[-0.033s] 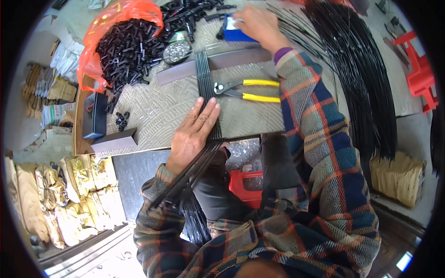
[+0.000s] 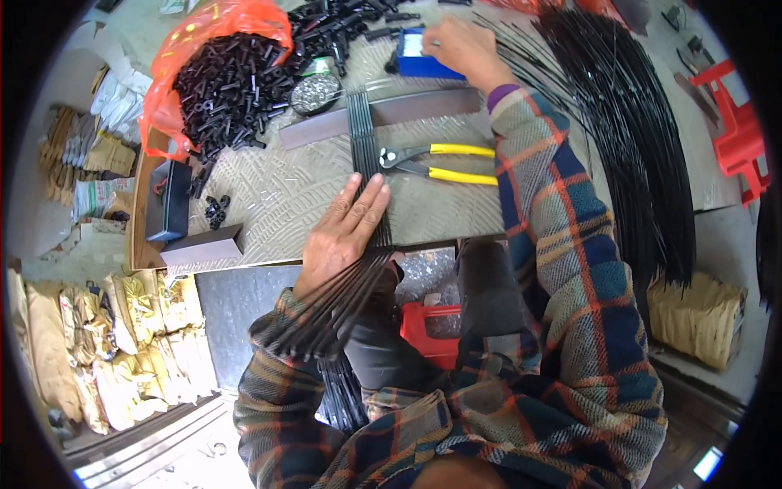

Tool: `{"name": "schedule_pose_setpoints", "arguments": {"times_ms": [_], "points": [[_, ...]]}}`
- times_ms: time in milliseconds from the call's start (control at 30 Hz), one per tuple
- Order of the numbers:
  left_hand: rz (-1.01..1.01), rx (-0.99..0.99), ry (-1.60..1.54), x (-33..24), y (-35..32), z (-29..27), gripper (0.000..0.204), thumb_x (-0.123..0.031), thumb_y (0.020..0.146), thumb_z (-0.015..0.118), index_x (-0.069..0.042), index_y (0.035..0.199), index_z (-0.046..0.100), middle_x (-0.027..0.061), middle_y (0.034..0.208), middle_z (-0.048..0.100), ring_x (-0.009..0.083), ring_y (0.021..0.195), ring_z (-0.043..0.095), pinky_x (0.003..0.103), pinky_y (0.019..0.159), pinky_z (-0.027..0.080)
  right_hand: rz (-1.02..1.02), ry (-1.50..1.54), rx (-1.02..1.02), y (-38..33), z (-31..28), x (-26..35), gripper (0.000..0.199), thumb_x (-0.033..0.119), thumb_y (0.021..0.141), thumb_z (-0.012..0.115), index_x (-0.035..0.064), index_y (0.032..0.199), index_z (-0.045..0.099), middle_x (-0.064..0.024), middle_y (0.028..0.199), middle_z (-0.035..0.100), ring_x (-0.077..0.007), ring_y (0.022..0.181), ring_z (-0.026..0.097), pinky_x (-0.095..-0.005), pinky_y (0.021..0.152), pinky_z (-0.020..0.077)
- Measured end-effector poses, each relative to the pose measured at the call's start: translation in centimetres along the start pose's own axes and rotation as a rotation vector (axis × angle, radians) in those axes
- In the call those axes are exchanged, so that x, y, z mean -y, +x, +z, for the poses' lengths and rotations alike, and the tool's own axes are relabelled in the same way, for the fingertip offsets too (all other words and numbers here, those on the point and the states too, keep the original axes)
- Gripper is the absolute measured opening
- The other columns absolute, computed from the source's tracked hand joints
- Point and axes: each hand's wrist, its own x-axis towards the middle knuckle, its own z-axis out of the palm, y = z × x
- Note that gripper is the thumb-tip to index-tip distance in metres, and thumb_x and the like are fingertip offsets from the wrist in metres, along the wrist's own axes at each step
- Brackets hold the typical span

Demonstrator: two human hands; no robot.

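Note:
My left hand (image 2: 338, 232) lies flat with its fingers stretched over a row of thin black rods or cables (image 2: 362, 138). The row runs across a grey metal bar (image 2: 423, 107); its near ends spread out over my left wrist and sleeve. At the far side of the table my right hand (image 2: 466, 50) reaches to a small blue box (image 2: 432, 68), its fingers bent in at the box. Whatever those fingertips hold is hidden. End-cutting pliers (image 2: 405, 161) with yellow handles lie just right of the rods, apart from both hands.
An orange-red plastic bag (image 2: 167, 106) full of short black tubular pieces (image 2: 232, 81) stands far left. Beside it sits a tub of small metal bits (image 2: 315, 93). A long bundle of black cables (image 2: 631, 138) covers the right side. A red stool (image 2: 737, 143) stands beyond it.
The near ends of the rods have fanned out wider over my left wrist. Both hands keep nearly the same places; the whole view has shifted slightly.

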Motion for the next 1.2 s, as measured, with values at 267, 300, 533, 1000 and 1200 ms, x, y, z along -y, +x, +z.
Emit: {"name": "schedule_pose_setpoints", "arguments": {"times_ms": [267,300,533,1000,1200], "points": [[0.013,-0.098,0.079,0.2,-1.2,0.3,0.072,-0.044,0.07,0.061,-0.005,0.128,0.042,0.0093,0.133,0.041,0.0295,0.125,0.036,0.035,0.098,0.037,-0.103,0.009,-0.036,1.2,0.8,-1.3,0.008,0.014,0.076,0.057,0.0107,0.083,0.059,-0.01,0.087,0.06,-0.0314,0.086,0.058,-0.0445,0.069,0.0444],[0.009,-0.111,0.079,0.2,-1.2,0.4,0.072,-0.044,0.07,0.061,-0.005,0.128,0.042,0.0093,0.133,0.041,0.0295,0.125,0.036,0.035,0.098,0.037,-0.114,0.002,-0.038,1.1,0.6,-1.7,0.008,0.014,0.076,0.057,0.0107,0.083,0.059,-0.01,0.087,0.06,-0.0314,0.086,0.058,-0.0445,0.069,0.0444],[0.075,-0.133,0.14,1.5,-1.9,1.5,0.087,-0.059,0.066,0.058,-0.013,0.136,0.031,0.0075,0.14,0.03,0.0253,0.129,0.028,0.038,0.105,0.024,0.035,1.237,0.091,-7.2,-8.2,7.3,0.023,0.017,0.092,0.039,0.0029,0.109,0.047,-0.0075,0.076,0.061,-0.0067,0.049,0.043,-0.0199,0.045,0.0302],[-0.04,-0.335,-1.136,-6.0,-0.7,-11.9,0.025,-0.004,0.083,0.058,0.001,0.107,0.06,0.01,0.095,0.065,0.0136,0.087,0.062,0.024,0.08,0.049,-0.479,0.536,-0.401,-15.7,-17.5,15.2,0.029,-0.008,0.073,0.06,0.0077,0.095,0.068,-0.0052,0.077,0.049,-0.0104,0.058,0.049,-0.0215,0.049,0.0378],[-0.027,-0.362,-1.067,-6.3,-1.0,-11.7,0.024,-0.006,0.086,0.055,0.002,0.108,0.06,0.0118,0.091,0.066,0.0158,0.086,0.063,0.025,0.078,0.049,-0.406,0.793,-0.377,-16.0,-17.0,15.7,0.026,-0.006,0.073,0.061,0.0076,0.094,0.067,-0.003,0.074,0.048,-0.0095,0.059,0.045,-0.0207,0.05,0.0355]]}}
